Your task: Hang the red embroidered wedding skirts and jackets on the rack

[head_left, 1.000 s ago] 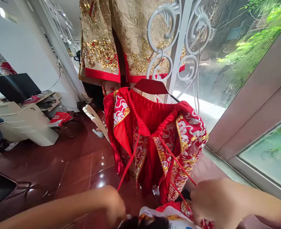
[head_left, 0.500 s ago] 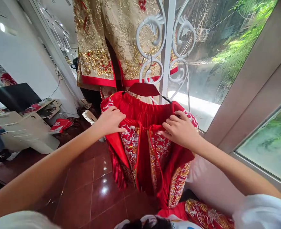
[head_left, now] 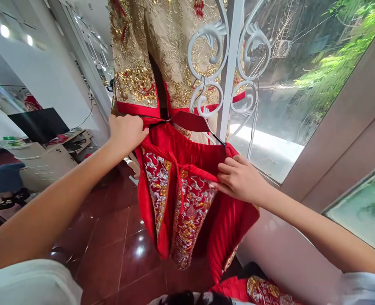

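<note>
A red embroidered skirt (head_left: 192, 212) with silver and gold panels hangs by its gathered waist from a dark red hanger (head_left: 190, 121). The hanger's hook loops over a white scrollwork rack (head_left: 233, 51). My left hand (head_left: 126, 133) is closed on the waistband at the hanger's left end, pulling it up and outward. My right hand (head_left: 238, 178) grips the waistband's front edge below the hanger's right arm, fingers curled over the cloth. Red drawstrings dangle at the front between my hands.
A gold and cream embroidered garment (head_left: 174, 63) with red hems hangs behind. Windows (head_left: 279, 106) stand on the right. At left are a desk (head_left: 37, 163) with a monitor (head_left: 41, 123) and a person's legs (head_left: 7, 182). More red embroidered cloth (head_left: 266, 290) lies at the bottom.
My left hand has moved up and left, lifting the waistband's left side to the hanger's end. The embroidered front panels have shifted left. My right hand stays on the right side.
</note>
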